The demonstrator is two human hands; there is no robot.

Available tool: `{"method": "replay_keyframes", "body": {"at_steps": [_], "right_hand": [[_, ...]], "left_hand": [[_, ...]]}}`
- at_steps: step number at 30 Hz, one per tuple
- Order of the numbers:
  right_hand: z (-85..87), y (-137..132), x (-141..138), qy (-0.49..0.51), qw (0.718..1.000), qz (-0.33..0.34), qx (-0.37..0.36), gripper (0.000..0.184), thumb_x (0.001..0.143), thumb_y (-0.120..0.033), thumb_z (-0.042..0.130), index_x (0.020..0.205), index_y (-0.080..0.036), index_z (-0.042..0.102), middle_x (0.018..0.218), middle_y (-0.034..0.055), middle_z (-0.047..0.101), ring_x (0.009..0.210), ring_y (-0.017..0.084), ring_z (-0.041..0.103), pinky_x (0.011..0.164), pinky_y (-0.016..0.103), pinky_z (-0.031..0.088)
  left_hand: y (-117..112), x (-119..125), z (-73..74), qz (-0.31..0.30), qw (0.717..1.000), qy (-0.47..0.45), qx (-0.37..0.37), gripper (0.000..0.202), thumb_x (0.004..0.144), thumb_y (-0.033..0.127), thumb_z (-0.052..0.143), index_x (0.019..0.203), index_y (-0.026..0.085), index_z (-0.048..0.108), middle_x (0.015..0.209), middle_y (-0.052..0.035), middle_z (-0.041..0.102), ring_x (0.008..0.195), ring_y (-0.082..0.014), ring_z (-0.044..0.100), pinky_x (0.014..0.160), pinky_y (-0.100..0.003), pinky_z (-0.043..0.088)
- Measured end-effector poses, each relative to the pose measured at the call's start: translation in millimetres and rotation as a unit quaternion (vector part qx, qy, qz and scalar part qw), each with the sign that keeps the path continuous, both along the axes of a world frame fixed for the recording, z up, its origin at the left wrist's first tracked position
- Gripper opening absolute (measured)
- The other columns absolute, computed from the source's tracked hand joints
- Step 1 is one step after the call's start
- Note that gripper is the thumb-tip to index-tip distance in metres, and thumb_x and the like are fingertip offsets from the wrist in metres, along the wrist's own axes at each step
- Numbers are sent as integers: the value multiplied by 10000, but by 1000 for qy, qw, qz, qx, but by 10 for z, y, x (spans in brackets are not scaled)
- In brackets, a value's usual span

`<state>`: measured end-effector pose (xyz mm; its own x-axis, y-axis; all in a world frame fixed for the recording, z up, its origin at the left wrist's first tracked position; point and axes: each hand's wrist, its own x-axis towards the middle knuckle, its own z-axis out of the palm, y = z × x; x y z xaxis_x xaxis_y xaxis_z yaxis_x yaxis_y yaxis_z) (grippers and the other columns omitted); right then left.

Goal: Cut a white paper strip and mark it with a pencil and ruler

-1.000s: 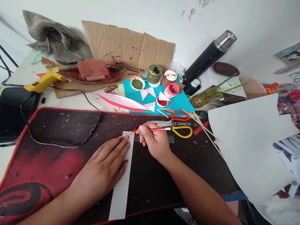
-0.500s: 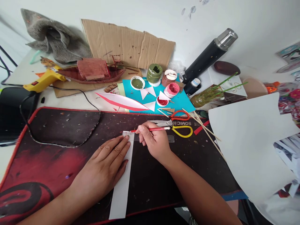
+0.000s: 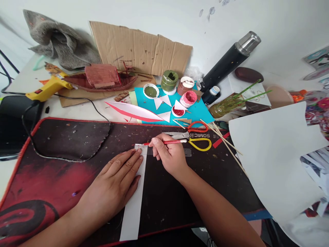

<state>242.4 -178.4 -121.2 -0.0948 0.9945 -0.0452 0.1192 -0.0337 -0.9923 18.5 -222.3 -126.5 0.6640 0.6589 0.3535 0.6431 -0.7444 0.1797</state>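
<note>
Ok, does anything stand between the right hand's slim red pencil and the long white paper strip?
Nothing visible does. The red pencil in the right hand has its tip at the far end of the white strip; the clear flat ruler lies across it, just nearer you.

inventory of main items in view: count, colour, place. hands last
paper strip: 1, white, front centre
pencil: 1, red, centre
ruler: 1, clear, centre
scissors: 1, red-yellow handles, centre
mat: 1, black-red, front
glue gun: 1, yellow, left
model boat: 1, reddish-brown, back left
towel: 1, grey, back left
upright cardboard: 1, brown, back
paint jars: 3, green, brown, pink, back centre
thermos: 1, black, back right
large sheet: 1, white, right
left hand: 1, flat on paper strip
right hand: 1, holding pencil
</note>
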Motion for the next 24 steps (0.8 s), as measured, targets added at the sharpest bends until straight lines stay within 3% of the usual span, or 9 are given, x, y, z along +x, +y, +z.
{"method": "replay_keyframes", "body": {"at_steps": [17, 24], "right_hand": [[4, 5, -3, -1, 1000, -2, 1, 401, 1129, -525, 599, 886, -219, 686, 648, -46, 624, 518, 102, 556, 545, 247, 436], [7, -7, -7, 31, 999, -17, -13, 500, 1099, -660, 602, 888, -216, 694, 638, -36, 620, 499, 108, 544, 516, 250, 421]], "left_hand": [[-4, -7, -12, 5, 1000, -10, -7, 535, 1084, 209, 570, 1609, 107, 558, 1569, -139, 686, 1450, -329, 626, 1188, -467, 514], [5, -3, -14, 0, 1000, -6, 3, 497, 1092, 211, 556, 1574, 95, 589, 1551, -142, 697, 1452, -338, 617, 1183, -478, 512]]}}
